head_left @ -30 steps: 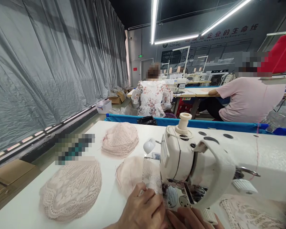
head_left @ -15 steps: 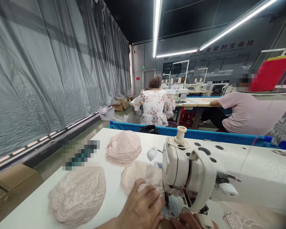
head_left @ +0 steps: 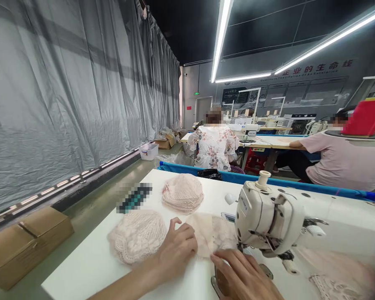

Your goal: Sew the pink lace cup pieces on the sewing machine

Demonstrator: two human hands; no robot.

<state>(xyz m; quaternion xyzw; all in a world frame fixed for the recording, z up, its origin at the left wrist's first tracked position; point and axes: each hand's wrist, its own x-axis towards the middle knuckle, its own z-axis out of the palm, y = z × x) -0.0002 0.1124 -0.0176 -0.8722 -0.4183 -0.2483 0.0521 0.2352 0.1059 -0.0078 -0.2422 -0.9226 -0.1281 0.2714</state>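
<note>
Both hands rest on the white table [head_left: 90, 266], just in front of the sewing machine [head_left: 270, 218].

Left hand [head_left: 176, 250]: palm down, fingers loosely spread, fingertips on the near-left edge of the pink lace piece [head_left: 211, 237]. It presses the piece flat and grips nothing.

Right hand [head_left: 242, 277]: palm down beside the machine's needle end, fingers extended toward the lace piece, fingertips at its near edge. Whether they pinch the fabric or only rest on it cannot be told from this angle.

Lace piece: lies flat on the table, directly left of the machine head and reaching in under it. The needle and presser foot are hidden behind the head, so it is unclear whether the fabric sits under the foot.

Left of the machine:
- one stack of pink lace cups [head_left: 137, 239], touching or just beside the left hand;
- a second stack of lace cups [head_left: 183, 193], farther back on the table, apart from both hands.

Right of the machine, a further bit of lace trim [head_left: 331, 287] lies at the table's near edge.

Judgement on step: the piece is being positioned or guided at the needle, hands flattening and aligning it. It reads as mid-seam or between seams; I cannot say which.

Next move, as I judge it, calls for holding the lace edge flat and square to the needle. The left hand would steady the bulk while the right hand steers the edge close to the foot, fingertips clear of the needle.

Beyond the machine, two people sit at other tables.
</note>
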